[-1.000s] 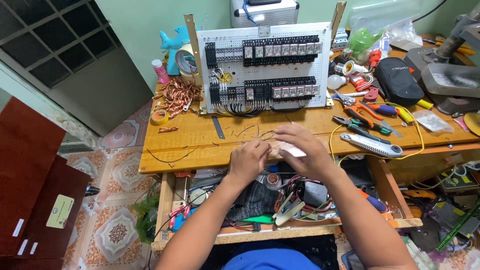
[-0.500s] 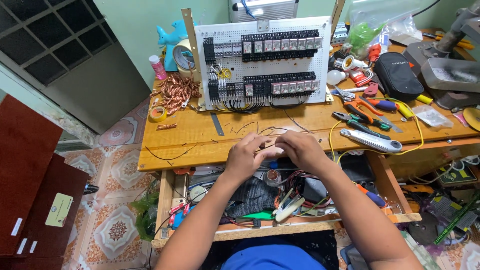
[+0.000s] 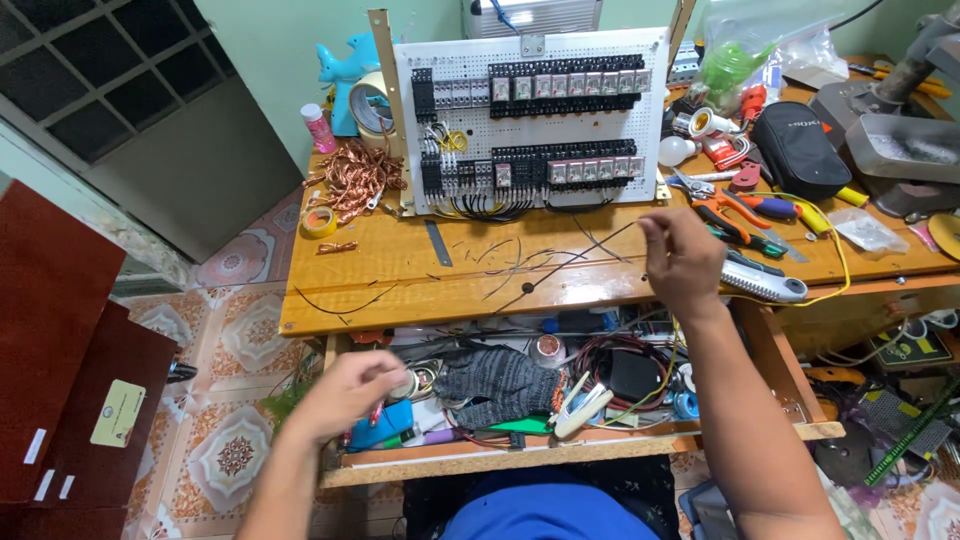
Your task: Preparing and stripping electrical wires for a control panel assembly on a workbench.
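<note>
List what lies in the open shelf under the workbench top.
The shelf holds a grey knit glove, red and black wire coils, a tape roll and blue parts. The left hand covers its left end; things under the glove are hidden.

Wooden workbench [image 3: 400, 270] carries a relay panel [image 3: 530, 120]; loose black wires [image 3: 540, 262]; copper coils [image 3: 355, 180]; pliers [image 3: 745, 215].

The relay board [image 3: 530, 120] stands behind loose wires [image 3: 520, 262] (tools [image 3: 745, 215] lie right).
</note>
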